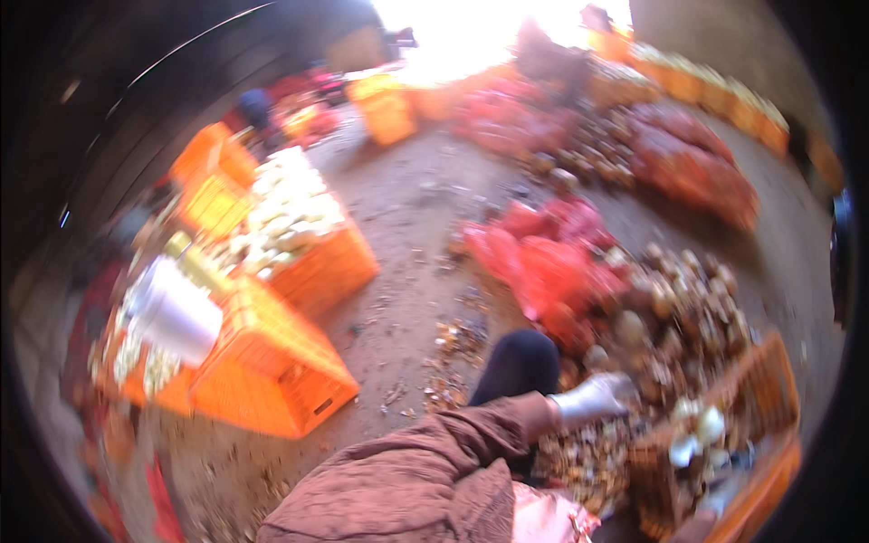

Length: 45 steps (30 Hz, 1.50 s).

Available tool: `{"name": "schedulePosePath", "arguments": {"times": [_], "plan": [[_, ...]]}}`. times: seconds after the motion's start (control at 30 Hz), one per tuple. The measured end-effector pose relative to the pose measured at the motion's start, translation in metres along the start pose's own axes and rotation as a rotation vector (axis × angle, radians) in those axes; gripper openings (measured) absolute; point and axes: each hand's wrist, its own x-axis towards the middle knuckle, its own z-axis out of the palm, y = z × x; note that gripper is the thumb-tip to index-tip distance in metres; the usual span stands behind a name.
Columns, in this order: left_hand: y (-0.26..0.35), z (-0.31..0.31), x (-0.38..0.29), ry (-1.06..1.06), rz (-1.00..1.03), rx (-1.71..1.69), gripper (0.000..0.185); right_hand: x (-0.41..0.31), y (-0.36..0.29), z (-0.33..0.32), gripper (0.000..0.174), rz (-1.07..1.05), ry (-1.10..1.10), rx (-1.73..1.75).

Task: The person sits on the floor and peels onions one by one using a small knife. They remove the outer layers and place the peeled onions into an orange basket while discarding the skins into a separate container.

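My left hand (597, 399), in a whitish glove, reaches from a brown sleeve over the near edge of a heap of unpeeled onions (692, 305). Blur hides whether its fingers hold anything. At the lower right, what seems to be my right hand (723, 499), also gloved, is partly visible inside an orange plastic crate (781, 468); its fingers cannot be made out. Pale peeled onions (699, 431) lie by that crate. Dry onion skins (584, 461) cover the floor below my left hand.
A red mesh sack (557, 265) lies against the onion heap. On the left stand orange crates (271, 366), one filled with peeled onions (292, 210), and a white bucket (176, 312). Full red sacks (692, 163) lie farther off. A person (550, 54) is near the bright opening.
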Motion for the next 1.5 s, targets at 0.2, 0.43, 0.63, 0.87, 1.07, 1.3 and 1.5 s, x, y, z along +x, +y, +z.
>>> {"name": "schedulePosePath", "arguments": {"times": [0.2,0.43,0.63,0.87,1.07,1.3,1.5], "plan": [[-0.008,0.029,-0.009,0.085,-0.227,0.161,0.049,0.016,-0.026,0.036,0.036,0.008,0.108,-0.038],[-0.012,0.03,-0.01,-0.024,-0.173,0.169,0.061,0.025,-0.04,0.071,0.042,-0.005,0.137,-0.021],[-0.009,0.039,-0.016,-0.019,-0.117,0.175,0.043,0.037,-0.033,0.085,0.046,0.0,0.18,0.001],[0.037,0.031,-0.048,-0.06,-0.048,0.383,0.039,0.027,-0.014,0.09,0.052,0.042,0.218,0.009],[0.054,0.025,-0.047,-0.218,-0.005,0.369,0.041,0.02,0.027,0.066,0.056,0.104,0.336,0.007],[-0.028,0.073,-0.01,-0.263,-0.093,0.291,0.064,0.035,0.149,0.08,0.062,0.16,0.487,0.069],[0.024,-0.009,0.009,0.106,0.041,0.055,0.067,-0.004,0.064,0.056,0.053,0.279,0.418,0.088]]}}
